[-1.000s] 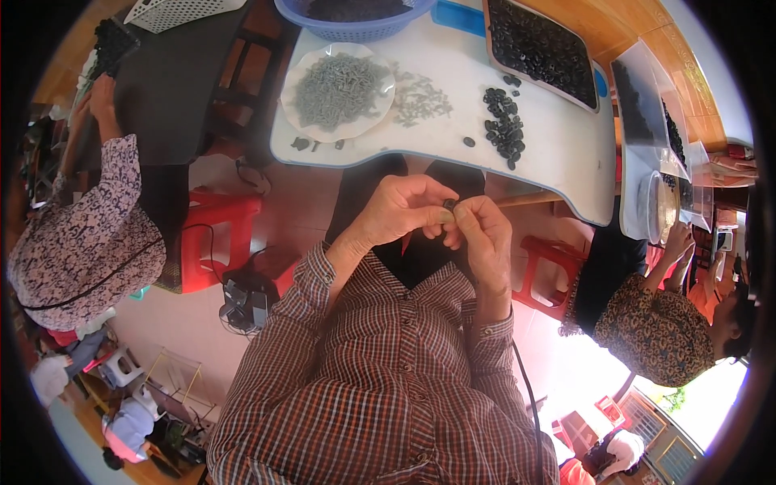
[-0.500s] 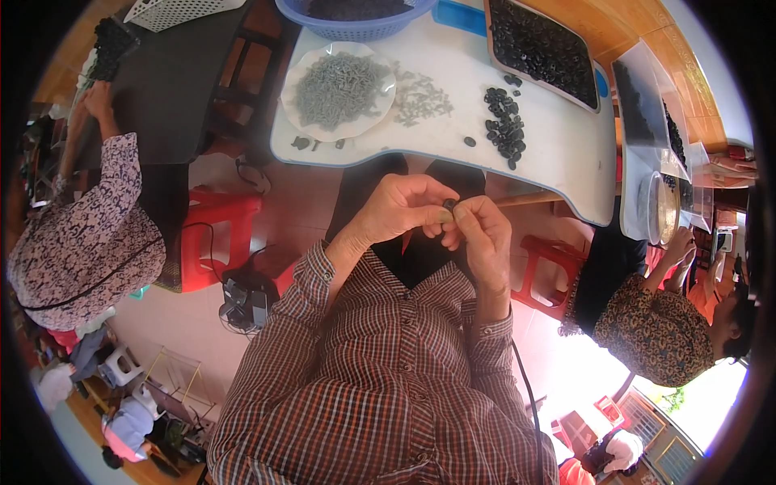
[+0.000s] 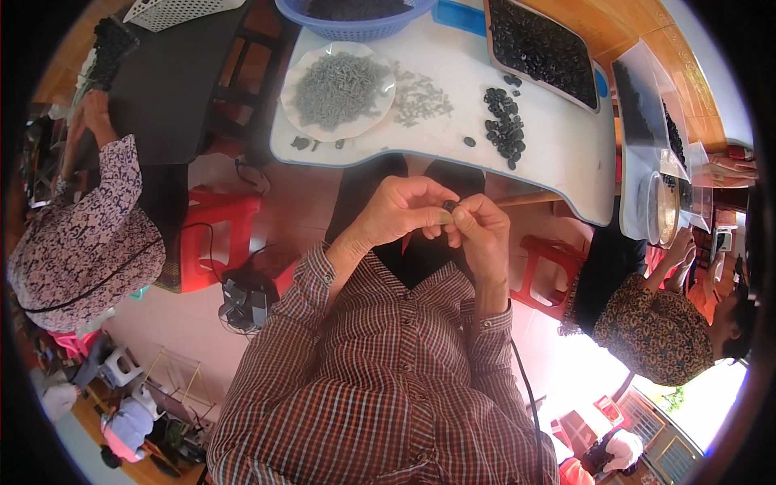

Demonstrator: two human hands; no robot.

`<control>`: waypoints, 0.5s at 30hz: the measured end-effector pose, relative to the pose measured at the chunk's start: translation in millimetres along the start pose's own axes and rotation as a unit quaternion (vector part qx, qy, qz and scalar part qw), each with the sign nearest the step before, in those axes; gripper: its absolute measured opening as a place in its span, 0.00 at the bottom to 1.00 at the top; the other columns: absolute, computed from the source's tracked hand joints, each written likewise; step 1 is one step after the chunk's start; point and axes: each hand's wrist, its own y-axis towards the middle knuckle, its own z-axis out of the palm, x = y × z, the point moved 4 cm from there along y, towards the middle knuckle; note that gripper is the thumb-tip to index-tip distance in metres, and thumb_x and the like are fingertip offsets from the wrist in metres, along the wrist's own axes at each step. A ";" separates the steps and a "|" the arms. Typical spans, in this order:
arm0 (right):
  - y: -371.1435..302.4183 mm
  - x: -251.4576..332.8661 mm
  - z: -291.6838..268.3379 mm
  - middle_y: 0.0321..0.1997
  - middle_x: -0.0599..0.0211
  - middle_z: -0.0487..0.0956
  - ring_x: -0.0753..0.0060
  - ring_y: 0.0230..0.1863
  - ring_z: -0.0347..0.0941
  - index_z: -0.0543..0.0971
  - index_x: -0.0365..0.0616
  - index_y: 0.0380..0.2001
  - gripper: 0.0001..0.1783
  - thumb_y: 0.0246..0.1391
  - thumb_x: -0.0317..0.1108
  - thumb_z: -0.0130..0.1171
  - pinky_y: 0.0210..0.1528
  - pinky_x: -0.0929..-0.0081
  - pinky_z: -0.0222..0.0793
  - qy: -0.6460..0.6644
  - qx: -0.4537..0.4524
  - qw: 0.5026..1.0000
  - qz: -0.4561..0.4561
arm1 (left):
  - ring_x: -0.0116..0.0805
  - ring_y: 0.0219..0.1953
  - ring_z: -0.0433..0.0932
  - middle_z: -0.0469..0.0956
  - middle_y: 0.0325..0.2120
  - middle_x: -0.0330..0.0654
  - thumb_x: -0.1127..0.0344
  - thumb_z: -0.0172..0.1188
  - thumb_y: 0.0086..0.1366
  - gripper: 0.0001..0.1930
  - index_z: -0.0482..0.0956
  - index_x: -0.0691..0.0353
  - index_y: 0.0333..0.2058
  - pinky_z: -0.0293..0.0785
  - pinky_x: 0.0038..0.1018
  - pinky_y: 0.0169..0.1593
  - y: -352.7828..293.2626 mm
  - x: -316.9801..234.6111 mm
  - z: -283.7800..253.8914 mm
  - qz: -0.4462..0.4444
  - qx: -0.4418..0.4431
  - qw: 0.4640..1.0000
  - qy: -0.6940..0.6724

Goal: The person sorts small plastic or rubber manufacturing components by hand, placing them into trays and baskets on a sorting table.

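In front of my chest I hold a small black part (image 3: 449,205) pinched between both hands. My left hand (image 3: 396,212) grips it with thumb and forefinger. From the other side, the thumb and fingers of my right hand (image 3: 485,230) close on it; fingertips partly cover it. Beyond my hands, a white table (image 3: 428,145) carries a loose pile of small, round black parts (image 3: 505,129). One single black part (image 3: 470,141) lies apart, left of that pile. A white wavy-rimmed plate (image 3: 288,95) holds a heap of small grey pieces (image 3: 335,89), with more pale pieces (image 3: 420,99) beside it.
At the table's far side are a blue-purple basket (image 3: 356,31) and a tray (image 3: 541,87) full of black parts. Red stools (image 3: 218,238) stand on both sides. One person (image 3: 89,234) works at a dark table (image 3: 170,89) on the left, another (image 3: 655,331) on the right.
Both my hands stay in nearly the same place, with slight finger movement around the black part. On the left, the other person's hand has shifted slightly toward their body.
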 end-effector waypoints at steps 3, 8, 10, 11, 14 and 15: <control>2.2 -2.2 -3.2 0.24 0.70 0.77 0.84 0.20 0.69 0.77 0.39 0.29 0.06 0.55 0.30 0.62 0.22 0.87 0.64 0.015 0.009 1.000 -0.022 | 0.24 0.21 0.78 0.81 0.26 0.42 0.75 0.64 0.58 0.12 0.79 0.70 0.41 0.76 0.18 0.25 -0.2 -1.6 1.0 0.002 0.006 1.000 0.011; 2.4 -1.4 -4.4 0.24 0.70 0.76 0.84 0.20 0.69 0.77 0.39 0.27 0.06 0.54 0.29 0.63 0.22 0.87 0.64 0.030 0.043 0.999 -0.002 | 0.24 0.21 0.78 0.80 0.24 0.41 0.76 0.64 0.57 0.11 0.80 0.70 0.40 0.76 0.18 0.25 -0.7 0.0 0.6 0.002 0.031 1.000 0.004; 1.6 -4.6 -7.2 0.24 0.69 0.76 0.83 0.20 0.69 0.77 0.38 0.27 0.06 0.54 0.29 0.63 0.22 0.87 0.64 0.054 0.052 0.997 0.009 | 0.24 0.21 0.78 0.80 0.24 0.41 0.77 0.64 0.57 0.10 0.80 0.70 0.39 0.76 0.18 0.25 0.3 0.0 1.7 -0.002 0.039 0.999 0.003; 1.8 -6.3 -6.8 0.24 0.69 0.75 0.83 0.20 0.69 0.77 0.38 0.27 0.06 0.54 0.29 0.63 0.22 0.87 0.64 0.078 0.063 0.995 0.020 | 0.24 0.21 0.78 0.80 0.23 0.41 0.77 0.64 0.57 0.10 0.80 0.70 0.39 0.76 0.18 0.25 0.3 -0.9 2.1 -0.003 0.046 0.999 0.003; 2.5 -7.8 -4.7 0.24 0.68 0.75 0.83 0.19 0.69 0.77 0.37 0.26 0.07 0.54 0.28 0.63 0.21 0.87 0.64 0.087 0.071 0.994 0.016 | 0.24 0.21 0.78 0.80 0.23 0.40 0.77 0.64 0.57 0.09 0.81 0.69 0.38 0.76 0.17 0.25 -0.3 -2.9 1.0 -0.011 0.047 0.999 0.025; 2.8 -8.9 -4.4 0.24 0.68 0.75 0.83 0.19 0.69 0.77 0.37 0.26 0.07 0.54 0.28 0.63 0.21 0.87 0.64 0.087 0.070 0.994 0.016 | 0.24 0.21 0.78 0.80 0.23 0.40 0.77 0.64 0.57 0.09 0.81 0.69 0.38 0.76 0.17 0.25 -0.1 -2.1 1.0 -0.011 0.047 0.999 0.025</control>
